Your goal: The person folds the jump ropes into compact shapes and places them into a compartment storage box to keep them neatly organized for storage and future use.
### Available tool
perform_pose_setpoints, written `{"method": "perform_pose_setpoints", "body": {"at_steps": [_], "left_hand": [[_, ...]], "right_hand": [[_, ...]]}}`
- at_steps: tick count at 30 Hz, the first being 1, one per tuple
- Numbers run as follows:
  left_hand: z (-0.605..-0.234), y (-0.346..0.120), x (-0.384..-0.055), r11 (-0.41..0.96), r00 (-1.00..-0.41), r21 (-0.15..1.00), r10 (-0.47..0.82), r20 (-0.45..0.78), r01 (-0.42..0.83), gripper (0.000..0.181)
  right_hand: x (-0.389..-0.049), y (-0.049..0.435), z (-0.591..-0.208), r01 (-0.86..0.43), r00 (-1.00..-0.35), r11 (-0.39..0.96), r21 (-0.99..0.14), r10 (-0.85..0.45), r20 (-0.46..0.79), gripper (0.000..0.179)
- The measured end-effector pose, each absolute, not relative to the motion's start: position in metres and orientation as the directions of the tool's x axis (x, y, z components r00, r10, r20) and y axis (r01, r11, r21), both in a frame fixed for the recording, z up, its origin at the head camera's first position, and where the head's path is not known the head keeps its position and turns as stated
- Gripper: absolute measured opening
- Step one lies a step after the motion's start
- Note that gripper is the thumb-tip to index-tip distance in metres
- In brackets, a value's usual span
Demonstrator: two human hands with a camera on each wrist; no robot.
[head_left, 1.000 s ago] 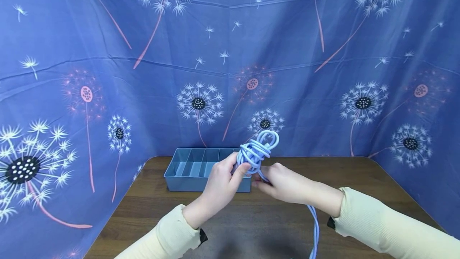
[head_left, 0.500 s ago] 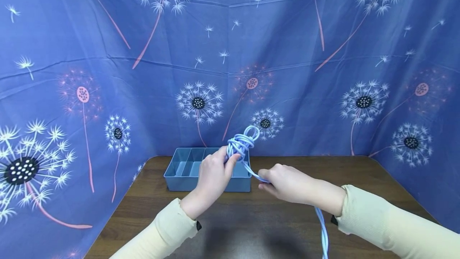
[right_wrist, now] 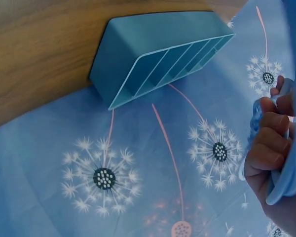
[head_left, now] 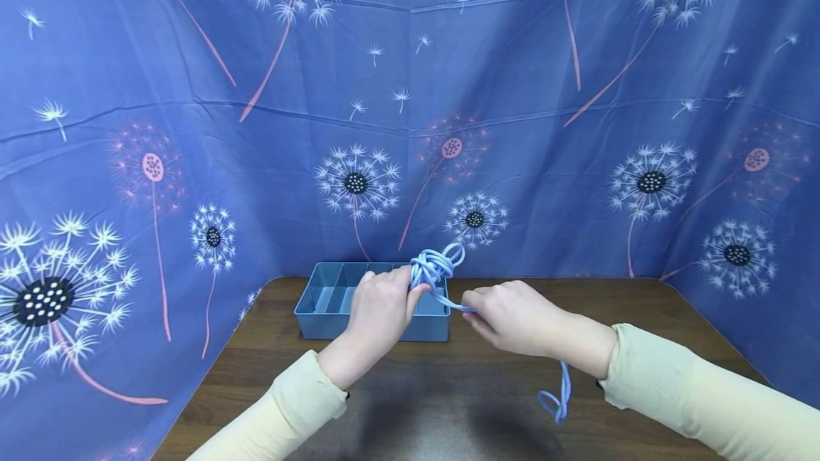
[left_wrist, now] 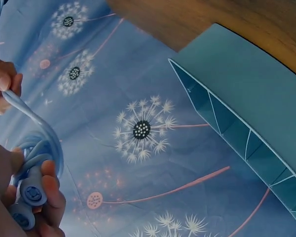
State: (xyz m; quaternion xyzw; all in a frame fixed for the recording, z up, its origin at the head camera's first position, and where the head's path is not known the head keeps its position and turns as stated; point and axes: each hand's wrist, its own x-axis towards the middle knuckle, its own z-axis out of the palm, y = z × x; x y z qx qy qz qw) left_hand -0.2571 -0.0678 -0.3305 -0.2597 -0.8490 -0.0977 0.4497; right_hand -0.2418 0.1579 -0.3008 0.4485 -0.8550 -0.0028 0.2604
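My left hand (head_left: 379,301) grips a light blue jump rope (head_left: 430,267), wound into a bundle with loops sticking out at the top. Its two round handle ends (left_wrist: 33,191) poke out between the curled fingers in the left wrist view. To the right, my right hand (head_left: 515,315) pinches the doubled rope that runs from the bundle, a short stretch of it spanning the gap between the hands. Below my right wrist the loose rope end (head_left: 564,393) hangs down in a small loop. In the right wrist view, blurred rope close to the camera partly hides the fingers.
A blue box (head_left: 374,326) with several compartments stands at the back left of the wooden table (head_left: 410,404), behind my left hand. A blue curtain (head_left: 544,219) with a dandelion print encloses the table at the back and sides.
My hands have moved apart, the left with the bundle shifting left and the right shifting slightly right. The rope between them is longer, and the hanging part has shortened, its looped end now in view.
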Motion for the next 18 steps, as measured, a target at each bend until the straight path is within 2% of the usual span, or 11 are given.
{"method": "perform_pose_setpoints", "body": {"at_steps": [7,11,18], "left_hand": [[-0.331,-0.068,-0.255,0.841,-0.460,-0.205,0.459,0.760,0.500,0.032],[-0.329,-0.068,-0.252,0.807,-0.451,-0.276,0.536,0.714,0.522,0.032],[-0.323,-0.069,-0.246,0.718,-0.478,-0.303,0.662,0.577,0.627,0.033]], "right_hand": [[-0.247,0.158,-0.294,-0.741,-0.361,0.554,0.380,-0.805,0.471,0.024],[-0.249,0.158,-0.289,-0.727,-0.261,0.498,0.472,-0.837,0.481,0.026],[-0.250,0.160,-0.277,-0.711,-0.097,0.325,0.624,-0.924,0.371,0.023]]}}
